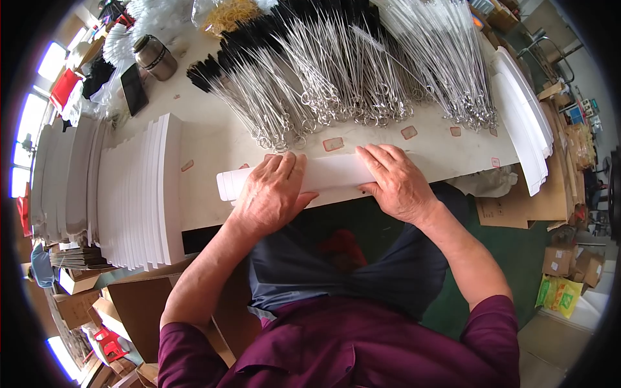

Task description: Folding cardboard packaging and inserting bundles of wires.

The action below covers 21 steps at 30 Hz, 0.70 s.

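A long, narrow white paper box [333,172] lies along the table's near edge in front of me. Its left end shows a rounded flap sticking out. My left hand [272,191] grips its left part, fingers over the top and thumb along the near side. On its right end my right hand [398,184] closes the same way, fingertips on the far edge and thumb at the near edge. Just beyond the box lie many thin wire brushes with looped metal handles [323,90], some with black bristles [284,19] and others with white bristles [414,16].
Stacked white boxes [139,194] stand at the left. Flat white card blanks [527,123] lie at the table's right edge. A metal flask [155,58] and a dark phone [134,90] sit at the far left. Cardboard boxes [145,304] are beside me at lower left.
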Available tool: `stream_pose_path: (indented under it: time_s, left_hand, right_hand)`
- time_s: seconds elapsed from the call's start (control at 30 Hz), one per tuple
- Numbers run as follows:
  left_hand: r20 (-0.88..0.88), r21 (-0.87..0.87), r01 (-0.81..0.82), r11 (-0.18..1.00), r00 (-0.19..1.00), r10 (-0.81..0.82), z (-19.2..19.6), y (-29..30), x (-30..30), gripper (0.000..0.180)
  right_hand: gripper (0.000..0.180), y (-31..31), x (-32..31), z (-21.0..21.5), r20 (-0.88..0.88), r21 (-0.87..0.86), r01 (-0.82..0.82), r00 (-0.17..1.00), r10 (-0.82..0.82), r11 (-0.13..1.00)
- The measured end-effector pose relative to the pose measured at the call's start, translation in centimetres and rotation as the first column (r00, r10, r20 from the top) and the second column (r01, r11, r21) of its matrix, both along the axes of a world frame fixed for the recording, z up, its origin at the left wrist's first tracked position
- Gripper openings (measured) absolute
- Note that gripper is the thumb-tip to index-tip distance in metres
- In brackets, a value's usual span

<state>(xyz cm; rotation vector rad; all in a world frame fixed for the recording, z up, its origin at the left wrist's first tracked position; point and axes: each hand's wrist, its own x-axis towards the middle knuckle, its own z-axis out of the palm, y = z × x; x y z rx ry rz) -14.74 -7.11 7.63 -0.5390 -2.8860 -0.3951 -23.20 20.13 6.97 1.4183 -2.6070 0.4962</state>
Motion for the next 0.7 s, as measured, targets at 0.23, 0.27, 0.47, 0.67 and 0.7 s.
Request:
stream_pose_path:
  time_s: [0.23, 0.27, 0.47, 0.67, 0.7]
  left_hand:
    - [-0.077, 0.049, -0.031, 0.998, 0.996, 0.034, -1.9, 0.6, 1.5, 0.064]
    - [-0.077, 0.048, -0.031, 0.998, 0.996, 0.035, -2.0, 0.9, 1.9, 0.064]
    - [-0.072, 0.026, -0.133, 0.991, 0.988, 0.134, -4.4, 2.8, 3.9, 0.079]
    - [0.003, -0.146, -0.085, 0.986, 0.996, 0.087, -4.5, 3.8, 4.1, 0.084]
    - [0.003, -0.147, -0.082, 0.986, 0.996, 0.084, -4.5, 3.4, 4.3, 0.084]
  right_hand:
    - [0.064, 0.4, 0.6, -0.2, 0.048, -0.005, -0.01, 0.999, 0.01, 1.0]
    - [0.066, 0.4, 0.6, -0.2, 0.046, 0.017, -0.036, 0.998, 0.035, 0.999]
    - [0.083, 0.3, 2.8, -0.9, 0.005, 0.104, -0.022, 1.0, 0.022, 0.994]
    - [0.079, -4.3, 4.9, -2.6, -0.056, 0.171, -0.079, 0.994, 0.089, 0.982]
    - [0.076, -3.8, 4.7, -2.7, -0.092, 0.178, -0.061, 0.993, 0.078, 0.982]
